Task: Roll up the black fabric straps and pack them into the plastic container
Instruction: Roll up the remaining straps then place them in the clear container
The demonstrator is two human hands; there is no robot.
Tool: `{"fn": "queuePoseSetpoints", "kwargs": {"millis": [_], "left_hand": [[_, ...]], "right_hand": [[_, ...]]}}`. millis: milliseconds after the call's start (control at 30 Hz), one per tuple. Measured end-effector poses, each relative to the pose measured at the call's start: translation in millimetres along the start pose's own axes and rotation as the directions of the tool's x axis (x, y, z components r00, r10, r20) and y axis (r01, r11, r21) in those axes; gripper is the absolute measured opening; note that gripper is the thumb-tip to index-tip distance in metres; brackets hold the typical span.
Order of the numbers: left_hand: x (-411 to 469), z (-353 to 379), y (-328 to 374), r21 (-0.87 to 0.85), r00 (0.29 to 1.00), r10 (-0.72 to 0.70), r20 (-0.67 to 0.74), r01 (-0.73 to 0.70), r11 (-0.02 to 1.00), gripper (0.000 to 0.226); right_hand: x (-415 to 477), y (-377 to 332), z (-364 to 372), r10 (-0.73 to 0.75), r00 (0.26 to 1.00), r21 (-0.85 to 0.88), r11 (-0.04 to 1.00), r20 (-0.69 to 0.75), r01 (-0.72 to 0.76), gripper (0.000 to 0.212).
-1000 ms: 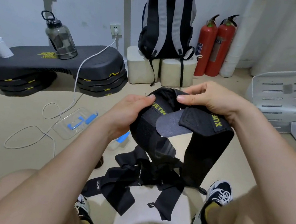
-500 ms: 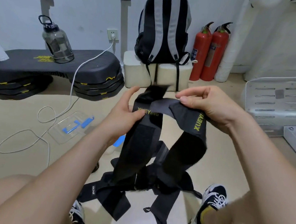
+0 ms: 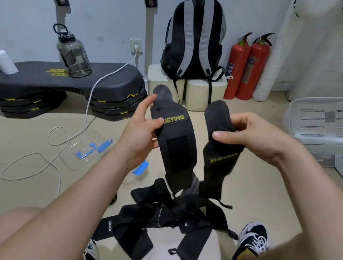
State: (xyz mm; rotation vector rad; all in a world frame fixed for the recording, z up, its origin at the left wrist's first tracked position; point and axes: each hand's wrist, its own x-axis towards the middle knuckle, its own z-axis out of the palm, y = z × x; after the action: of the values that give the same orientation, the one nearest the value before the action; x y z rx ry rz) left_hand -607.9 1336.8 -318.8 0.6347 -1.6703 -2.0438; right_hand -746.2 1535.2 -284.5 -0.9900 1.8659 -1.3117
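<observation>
Saw a pale bluish-white wall above a smooth beige floor. Noted a black curved step platform on stacked risers at left, a black-and-grey backpack propped on cream foam blocks, two red fire extinguishers beside them, and a white perforated metal panel at right.

The straps were black with yellow lettering. The backpack was black with grey stripes, and the two fire extinguishers were red. The step platform was dark grey with yellow marks, the cable white, the plastic container clear with blue clips, and the floor beige.
</observation>
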Motion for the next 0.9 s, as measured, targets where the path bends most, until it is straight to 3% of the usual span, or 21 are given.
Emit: {"fn": "queuePoseSetpoints", "kwargs": {"millis": [167,334,467,634,767,901], "left_hand": [[-1.5,-4.5,5.7,-0.030,0.992,0.099,0.078,-0.097,0.995,0.067],[-3.4,-2.1,8.9,-0.125,0.983,0.134,0.122,-0.119,0.985,0.073],[-4.3,-0.2,13.5,-0.221,0.979,0.185,0.086,-0.162,0.962,0.084],[-3.0,-1.0,19.6,-0.396,0.989,0.145,-0.021,-0.142,0.907,0.093],[2.4,-6.7,22.7,-0.507,0.989,0.056,-0.134,-0.117,0.854,0.077],[9.2,-22.2,27.6,-0.475,0.987,0.044,-0.153,-0.113,0.873,0.031]], "right_hand": [[4.2,-1.6,13.1,0.032,0.998,0.273,0.961,0.047,-0.043,0.030],[16.2,3.1,48.4,0.034,0.995,0.325,0.944,0.091,-0.062,0.028],[22.3,3.5,62.6,0.069,0.986,0.372,0.920,0.152,-0.122,0.034],[30.2,2.7,69.3,0.079,0.995,0.441,0.892,0.068,-0.101,0.039],[31.8,1.5,73.4,0.090,0.993,0.415,0.902,0.082,-0.116,0.030],[31.5,-1.9,72.3,0.118,0.993,0.417,0.901,0.028,-0.119,0.029]]}}
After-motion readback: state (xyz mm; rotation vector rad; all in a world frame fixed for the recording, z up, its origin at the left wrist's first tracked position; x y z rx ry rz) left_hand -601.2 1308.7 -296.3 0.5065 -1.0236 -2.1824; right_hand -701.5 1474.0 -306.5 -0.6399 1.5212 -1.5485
